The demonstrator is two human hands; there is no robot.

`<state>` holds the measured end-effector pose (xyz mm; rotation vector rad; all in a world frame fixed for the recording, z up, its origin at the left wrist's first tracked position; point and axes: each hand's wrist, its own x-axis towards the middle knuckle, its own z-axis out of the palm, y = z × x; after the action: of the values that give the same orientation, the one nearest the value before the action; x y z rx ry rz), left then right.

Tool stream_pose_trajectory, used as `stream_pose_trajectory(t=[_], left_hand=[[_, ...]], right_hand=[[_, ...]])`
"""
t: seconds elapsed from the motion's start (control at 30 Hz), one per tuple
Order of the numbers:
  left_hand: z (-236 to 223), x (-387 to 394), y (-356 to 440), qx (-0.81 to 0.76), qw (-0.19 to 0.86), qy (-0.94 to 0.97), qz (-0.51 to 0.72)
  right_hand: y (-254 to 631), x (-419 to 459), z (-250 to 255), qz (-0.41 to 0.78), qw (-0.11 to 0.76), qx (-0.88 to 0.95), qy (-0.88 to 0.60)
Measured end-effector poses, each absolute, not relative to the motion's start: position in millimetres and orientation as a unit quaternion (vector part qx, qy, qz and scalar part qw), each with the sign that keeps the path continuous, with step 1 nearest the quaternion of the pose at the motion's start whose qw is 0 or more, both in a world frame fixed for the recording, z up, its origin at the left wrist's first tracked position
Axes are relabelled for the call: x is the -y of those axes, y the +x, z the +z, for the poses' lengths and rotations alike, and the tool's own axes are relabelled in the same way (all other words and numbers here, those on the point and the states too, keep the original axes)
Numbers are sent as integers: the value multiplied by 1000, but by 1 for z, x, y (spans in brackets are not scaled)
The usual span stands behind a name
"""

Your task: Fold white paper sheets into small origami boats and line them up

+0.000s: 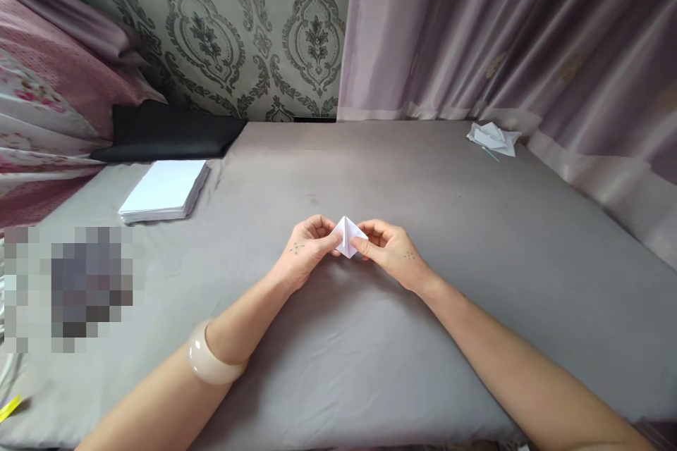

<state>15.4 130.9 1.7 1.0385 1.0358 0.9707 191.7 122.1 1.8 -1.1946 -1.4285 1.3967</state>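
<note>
A small piece of white folded paper, diamond-shaped with a crease or flap edge down its middle, is held up between my two hands above the grey cloth. My left hand pinches its left corner, thumb on the front face and fingers curled behind. On the opposite corner my right hand has its thumb pressed on the front, with the fingers bent behind the paper. The paper hides some of the fingertips. A pale bangle circles my left forearm.
A stack of white paper lies at the left on the grey cloth, before a black folded item. Folded white papers and a thin stick lie far right. Curtains hang behind; a blurred patch covers the left edge.
</note>
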Motion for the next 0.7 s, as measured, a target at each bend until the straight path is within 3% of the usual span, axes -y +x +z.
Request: stream_pose_trajectory(t=[0.43, 0.7], left_hand=[[-6, -125, 24, -509, 557, 504, 420], [8, -129, 18, -433, 733, 400, 341]], right_hand=[[185, -117, -7, 479, 385, 557, -558], [183, -118, 5, 583, 373, 464, -553]])
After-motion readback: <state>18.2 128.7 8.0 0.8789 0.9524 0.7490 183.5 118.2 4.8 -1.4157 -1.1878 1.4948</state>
